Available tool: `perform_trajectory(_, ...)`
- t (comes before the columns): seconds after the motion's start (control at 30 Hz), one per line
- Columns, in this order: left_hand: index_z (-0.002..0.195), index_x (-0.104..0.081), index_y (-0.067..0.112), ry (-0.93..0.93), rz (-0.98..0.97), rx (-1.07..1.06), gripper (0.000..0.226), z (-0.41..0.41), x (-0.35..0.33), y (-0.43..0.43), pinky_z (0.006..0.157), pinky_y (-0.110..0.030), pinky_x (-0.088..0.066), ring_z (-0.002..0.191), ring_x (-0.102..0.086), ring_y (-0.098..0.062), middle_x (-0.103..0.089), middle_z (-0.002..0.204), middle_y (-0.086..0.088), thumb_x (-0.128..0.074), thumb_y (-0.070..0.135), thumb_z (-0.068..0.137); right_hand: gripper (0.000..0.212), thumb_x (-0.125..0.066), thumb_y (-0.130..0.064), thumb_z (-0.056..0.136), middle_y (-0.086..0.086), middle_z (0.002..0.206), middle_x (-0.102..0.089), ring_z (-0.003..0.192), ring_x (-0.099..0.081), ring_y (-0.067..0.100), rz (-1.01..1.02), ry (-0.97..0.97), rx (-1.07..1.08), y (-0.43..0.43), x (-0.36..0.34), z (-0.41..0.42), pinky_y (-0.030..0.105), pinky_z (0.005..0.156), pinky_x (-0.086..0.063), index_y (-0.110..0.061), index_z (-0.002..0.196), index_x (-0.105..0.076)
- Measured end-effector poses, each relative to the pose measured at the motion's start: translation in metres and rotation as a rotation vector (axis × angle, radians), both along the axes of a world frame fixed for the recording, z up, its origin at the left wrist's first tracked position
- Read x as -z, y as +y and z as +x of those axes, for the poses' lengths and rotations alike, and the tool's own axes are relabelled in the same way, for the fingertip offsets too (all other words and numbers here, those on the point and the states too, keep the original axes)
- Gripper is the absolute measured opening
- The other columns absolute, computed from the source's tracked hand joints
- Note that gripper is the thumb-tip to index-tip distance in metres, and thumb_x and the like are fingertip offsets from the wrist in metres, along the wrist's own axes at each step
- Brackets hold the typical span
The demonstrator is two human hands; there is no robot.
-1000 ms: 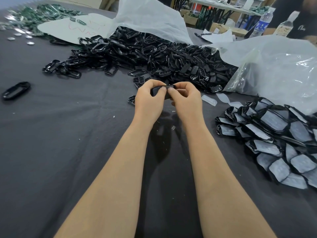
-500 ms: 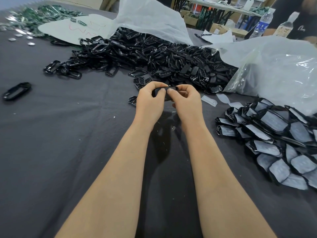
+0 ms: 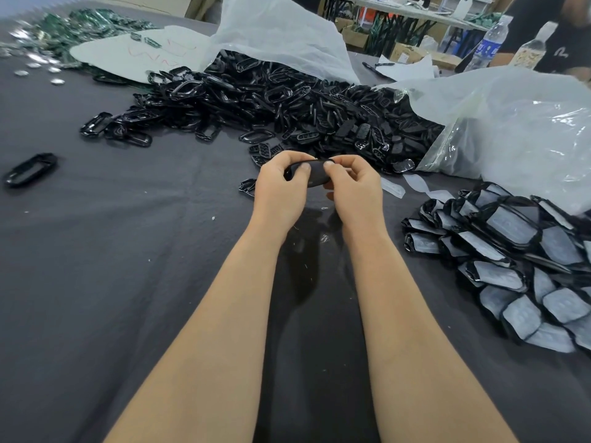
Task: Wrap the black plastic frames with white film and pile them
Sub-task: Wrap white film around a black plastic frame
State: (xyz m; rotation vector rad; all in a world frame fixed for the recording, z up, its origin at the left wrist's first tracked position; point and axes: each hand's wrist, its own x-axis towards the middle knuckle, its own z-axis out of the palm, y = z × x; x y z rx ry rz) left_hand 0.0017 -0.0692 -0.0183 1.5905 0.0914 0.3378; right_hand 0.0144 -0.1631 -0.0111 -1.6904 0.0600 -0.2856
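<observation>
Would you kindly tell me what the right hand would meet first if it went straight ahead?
Probably the heap of loose frames past the right hand, which pinches one frame together with the left hand; the gap is hard to judge.

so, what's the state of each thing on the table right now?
held frame: off the table, film not discernible
left hand: pinches held frame
right hand: pinches held frame
frame heap: unwrapped, loose
wrapped pile: film on, piled at right
lone frame: unwrapped, flat, apart at left
film pieces: loose on table, unused
</observation>
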Motion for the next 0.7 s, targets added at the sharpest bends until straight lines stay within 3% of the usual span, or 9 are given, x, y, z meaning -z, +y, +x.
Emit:
perform_trajectory(0.17,0.095,-0.063,0.023,0.018,-0.005,-0.021,0.019,-0.001,0.001,0.002,0.089,-0.032,-0.054,0.097,-0.062,-0.014,-0.065,0.098,0.002,-0.052,0.008,0.095,0.008,-0.057,-0.017,0.093,0.005,0.076,-0.066,0.066,-0.065,0.019,-0.284,-0.093,-0.037,-0.003,0.004,0.000,0.037,0.075,-0.054,-0.019,0.085,-0.057)
perform_trajectory(0.27,0.101,-0.062,0.024,0.012,-0.002,-0.021,0.017,-0.002,0.001,0.002,0.092,-0.039,-0.053,0.098,-0.062,-0.014,-0.064,0.100,0.002,-0.055,0.011,0.095,0.016,-0.057,-0.016,0.094,0.003,0.077,-0.065,0.063,-0.064,0.016,-0.273,-0.109,-0.025,-0.005,0.003,0.001,0.029,0.067,-0.054,-0.023,0.080,-0.054)
perform_trajectory(0.37,0.107,-0.054,0.024,0.033,0.034,-0.042,0.018,-0.003,0.002,0.002,0.087,-0.044,-0.055,0.087,-0.066,-0.018,-0.064,0.087,0.003,-0.061,0.018,0.092,0.022,-0.056,-0.015,0.095,0.002,0.079,-0.062,0.064,-0.063,0.014,-0.215,-0.100,0.036,-0.009,0.004,0.002,0.018,0.060,-0.051,-0.026,0.077,-0.051)
perform_trajectory(0.47,0.090,-0.052,0.027,0.034,0.098,-0.052,0.014,-0.004,0.003,0.001,0.081,-0.043,-0.056,0.076,-0.068,-0.018,-0.066,0.076,0.001,-0.063,0.017,0.091,0.022,-0.056,-0.016,0.095,0.006,0.083,-0.063,0.062,-0.063,0.012,-0.187,-0.084,0.074,-0.011,0.005,0.003,0.015,0.056,-0.048,-0.026,0.077,-0.050)
perform_trajectory(0.53,0.081,-0.050,0.031,0.028,0.116,-0.070,0.023,-0.003,0.004,0.002,0.078,-0.038,-0.058,0.064,-0.067,-0.007,-0.066,0.071,0.002,-0.062,0.015,0.092,0.018,-0.058,-0.018,0.094,0.007,0.084,-0.064,0.063,-0.064,0.013,-0.179,-0.064,0.059,-0.010,0.006,0.004,0.019,0.059,-0.050,-0.026,0.079,-0.051)
perform_trajectory(0.6,0.080,-0.050,0.030,0.029,0.087,-0.085,0.025,-0.002,0.004,0.003,0.074,-0.031,-0.059,0.056,-0.064,0.002,-0.065,0.071,0.003,-0.060,0.012,0.093,0.013,-0.062,-0.018,0.091,0.009,0.086,-0.066,0.072,-0.067,0.019,-0.183,-0.028,0.000,-0.009,0.007,0.004,0.032,0.072,-0.056,-0.023,0.088,-0.051)
perform_trajectory(0.7,0.081,-0.050,0.028,0.034,0.050,-0.094,0.024,-0.002,0.005,0.004,0.068,-0.023,-0.057,0.052,-0.062,0.006,-0.064,0.072,0.001,-0.058,0.010,0.094,0.021,-0.066,-0.012,0.088,0.009,0.087,-0.066,0.079,-0.069,0.023,-0.202,-0.014,-0.039,-0.007,0.006,0.003,0.046,0.085,-0.055,-0.019,0.097,-0.049)
